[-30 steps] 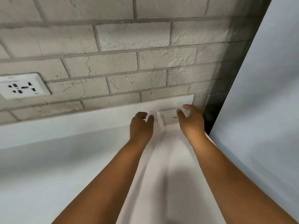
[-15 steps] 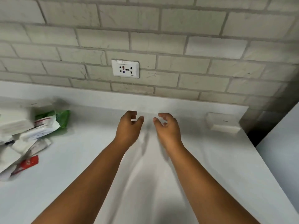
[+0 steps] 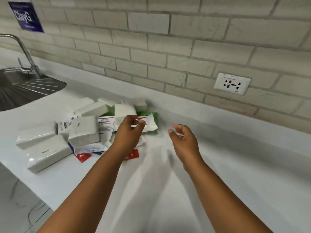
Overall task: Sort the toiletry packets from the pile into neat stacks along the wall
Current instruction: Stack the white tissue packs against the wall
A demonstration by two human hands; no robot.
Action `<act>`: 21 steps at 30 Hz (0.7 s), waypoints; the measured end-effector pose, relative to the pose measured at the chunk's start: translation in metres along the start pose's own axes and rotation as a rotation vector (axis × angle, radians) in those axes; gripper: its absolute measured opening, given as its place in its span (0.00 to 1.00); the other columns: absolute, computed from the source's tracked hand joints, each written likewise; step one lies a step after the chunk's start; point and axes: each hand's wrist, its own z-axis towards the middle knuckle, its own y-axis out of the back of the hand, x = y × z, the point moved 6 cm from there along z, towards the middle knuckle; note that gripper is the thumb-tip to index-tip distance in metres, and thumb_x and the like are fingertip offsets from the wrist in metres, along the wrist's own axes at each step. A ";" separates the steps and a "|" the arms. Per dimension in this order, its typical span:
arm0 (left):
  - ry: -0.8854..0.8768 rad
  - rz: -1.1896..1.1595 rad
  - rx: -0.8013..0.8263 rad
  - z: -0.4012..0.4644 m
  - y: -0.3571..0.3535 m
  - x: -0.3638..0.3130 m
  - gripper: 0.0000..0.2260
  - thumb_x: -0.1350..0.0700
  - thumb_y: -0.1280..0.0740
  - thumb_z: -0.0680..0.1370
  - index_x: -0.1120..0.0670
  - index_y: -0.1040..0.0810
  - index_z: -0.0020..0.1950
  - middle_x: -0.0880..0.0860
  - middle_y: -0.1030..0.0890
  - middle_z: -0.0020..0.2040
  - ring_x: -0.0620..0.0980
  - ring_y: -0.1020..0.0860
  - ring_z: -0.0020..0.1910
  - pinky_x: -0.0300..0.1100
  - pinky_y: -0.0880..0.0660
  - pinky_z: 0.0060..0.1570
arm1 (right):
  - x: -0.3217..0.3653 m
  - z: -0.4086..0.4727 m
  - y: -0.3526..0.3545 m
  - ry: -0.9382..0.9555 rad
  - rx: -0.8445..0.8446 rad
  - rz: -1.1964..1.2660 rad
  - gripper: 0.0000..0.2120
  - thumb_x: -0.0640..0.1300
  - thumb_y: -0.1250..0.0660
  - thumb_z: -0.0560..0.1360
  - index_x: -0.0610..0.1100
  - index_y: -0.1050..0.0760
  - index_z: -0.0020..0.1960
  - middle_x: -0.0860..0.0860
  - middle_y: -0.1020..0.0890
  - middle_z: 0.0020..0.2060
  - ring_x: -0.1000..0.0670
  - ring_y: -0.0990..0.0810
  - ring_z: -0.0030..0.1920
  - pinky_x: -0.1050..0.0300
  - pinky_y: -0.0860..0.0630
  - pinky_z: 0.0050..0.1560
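Your left hand [image 3: 128,132]: fingers loosely curled, empty, above the jumbled pile of white, green and red toiletry packets [image 3: 87,130] on the white counter [image 3: 235,165]. Your right hand [image 3: 182,140]: relaxed, empty, just right of it.

You're facing a pale brick-tile wall [image 3: 185,47] with grey grout, above a white countertop [image 3: 235,157] with a low upstand. White socket plate [image 3: 232,83] on the wall to your right; dark blue poster [image 3: 25,15] top left, above a steel sink drainer [image 3: 30,88] and chrome tap [image 3: 25,52]. Even, soft light; marbled grey floor [image 3: 16,207] bottom left.
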 end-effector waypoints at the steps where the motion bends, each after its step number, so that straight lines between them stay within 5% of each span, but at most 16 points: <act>1: -0.006 0.000 -0.004 0.011 0.017 0.003 0.15 0.49 0.34 0.78 0.50 0.28 0.63 0.49 0.22 0.55 0.45 0.23 0.44 0.42 0.24 0.47 | 0.006 0.001 -0.017 -0.012 0.013 0.014 0.13 0.52 0.33 0.76 0.53 0.27 0.60 0.55 0.24 0.57 0.54 0.24 0.54 0.57 0.27 0.56; 5: -0.038 0.076 -0.003 0.071 0.076 0.008 0.17 0.47 0.36 0.78 0.51 0.29 0.65 0.48 0.24 0.56 0.51 0.22 0.50 0.38 0.25 0.35 | 0.021 0.013 -0.085 -0.101 0.053 0.097 0.11 0.51 0.33 0.76 0.53 0.26 0.57 0.55 0.23 0.56 0.54 0.23 0.54 0.52 0.24 0.59; 9: -0.131 0.181 0.046 0.136 0.105 -0.004 0.13 0.50 0.35 0.79 0.54 0.24 0.60 0.48 0.23 0.53 0.50 0.24 0.48 0.40 0.29 0.44 | 0.018 0.026 -0.142 -0.396 0.048 0.422 0.08 0.47 0.31 0.75 0.47 0.24 0.53 0.47 0.19 0.48 0.50 0.21 0.42 0.56 0.23 0.40; 13: -0.173 0.320 0.231 0.191 0.102 -0.007 0.10 0.51 0.36 0.79 0.55 0.21 0.55 0.48 0.22 0.49 0.47 0.26 0.41 0.39 0.31 0.40 | 0.014 0.030 -0.192 -0.683 0.011 0.571 0.08 0.47 0.30 0.75 0.44 0.25 0.50 0.46 0.26 0.42 0.48 0.25 0.38 0.54 0.22 0.41; 21: -0.140 0.702 0.489 0.252 0.066 0.040 0.14 0.48 0.36 0.79 0.57 0.20 0.55 0.55 0.19 0.54 0.54 0.23 0.55 0.44 0.28 0.55 | 0.001 0.057 -0.225 -0.696 -0.229 0.535 0.20 0.47 0.27 0.68 0.44 0.26 0.58 0.48 0.21 0.47 0.49 0.25 0.37 0.60 0.25 0.30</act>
